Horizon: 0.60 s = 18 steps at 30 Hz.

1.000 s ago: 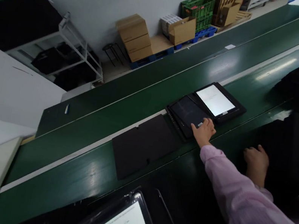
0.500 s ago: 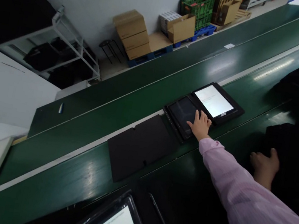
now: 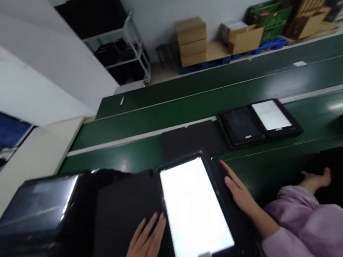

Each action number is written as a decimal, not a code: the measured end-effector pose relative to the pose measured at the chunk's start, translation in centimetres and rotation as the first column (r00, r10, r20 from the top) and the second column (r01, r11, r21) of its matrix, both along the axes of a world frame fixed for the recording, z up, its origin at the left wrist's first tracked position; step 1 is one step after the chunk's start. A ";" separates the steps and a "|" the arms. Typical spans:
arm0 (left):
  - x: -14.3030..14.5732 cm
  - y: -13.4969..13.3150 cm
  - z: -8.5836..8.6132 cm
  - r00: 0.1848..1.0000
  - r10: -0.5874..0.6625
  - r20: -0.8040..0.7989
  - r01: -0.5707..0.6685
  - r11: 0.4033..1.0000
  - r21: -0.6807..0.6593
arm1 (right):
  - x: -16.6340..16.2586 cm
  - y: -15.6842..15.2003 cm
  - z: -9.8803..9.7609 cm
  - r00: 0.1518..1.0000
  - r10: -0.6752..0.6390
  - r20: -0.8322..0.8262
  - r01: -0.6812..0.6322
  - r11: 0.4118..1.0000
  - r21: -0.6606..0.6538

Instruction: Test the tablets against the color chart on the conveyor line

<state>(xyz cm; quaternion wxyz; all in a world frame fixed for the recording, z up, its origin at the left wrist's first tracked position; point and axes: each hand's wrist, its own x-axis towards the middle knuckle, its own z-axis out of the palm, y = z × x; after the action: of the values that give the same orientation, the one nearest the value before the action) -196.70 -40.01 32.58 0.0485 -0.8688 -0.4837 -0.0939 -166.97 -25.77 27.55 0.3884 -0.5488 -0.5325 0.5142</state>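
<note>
A lit tablet (image 3: 193,211) in a black case lies tilted right in front of me. My left hand (image 3: 145,247) rests flat, fingers stretched, on the black cover (image 3: 121,212) just left of the screen. My right hand (image 3: 236,192), in a pink sleeve, lies flat with fingers out along the tablet's right edge. Neither hand grips anything. Farther out on the green conveyor belt (image 3: 160,118) sit a dark tablet (image 3: 241,125) and a second lit tablet (image 3: 272,114) side by side, with a flat black cover (image 3: 192,140) next to them.
Another person's hand (image 3: 314,181) in a pink sleeve rests on dark things at the right. A dark-screened tablet (image 3: 36,207) lies at the lower left. Behind the belt stand cardboard boxes (image 3: 191,39), green crates (image 3: 269,17) and a white rack (image 3: 122,45).
My right hand has drawn back from the dark tablet on the belt to the edge of the near lit tablet. The view swung down and left, and my left hand came into view.
</note>
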 end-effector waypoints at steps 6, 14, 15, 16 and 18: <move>2.5 1.2 1.2 0.996 0.085 -0.002 -0.085 0.987 -0.138 | 4.0 -6.8 2.8 0.968 0.191 0.165 -0.201 0.979 0.044; 2.6 0.7 1.5 0.999 0.015 0.047 -0.004 0.974 -0.225 | 4.4 -11.3 4.8 0.841 0.093 0.533 -0.261 0.933 0.249; 2.6 0.7 1.5 0.999 0.012 0.051 0.000 0.974 -0.228 | 4.4 -11.3 5.1 0.824 0.069 0.563 -0.257 0.931 0.261; 2.5 0.8 1.5 0.999 0.010 0.054 0.003 0.973 -0.230 | 4.2 -11.3 5.4 0.804 0.036 0.593 -0.248 0.928 0.279; 2.5 0.9 1.4 0.998 0.006 0.062 0.009 0.972 -0.233 | 3.9 -11.2 6.0 0.771 -0.015 0.637 -0.255 0.909 0.331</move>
<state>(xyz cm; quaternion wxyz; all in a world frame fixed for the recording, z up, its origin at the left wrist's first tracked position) -194.18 -39.12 33.95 -0.0690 -0.8655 -0.4921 -0.0633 -163.04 -36.96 33.55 0.2582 -0.5612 -0.7587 0.2069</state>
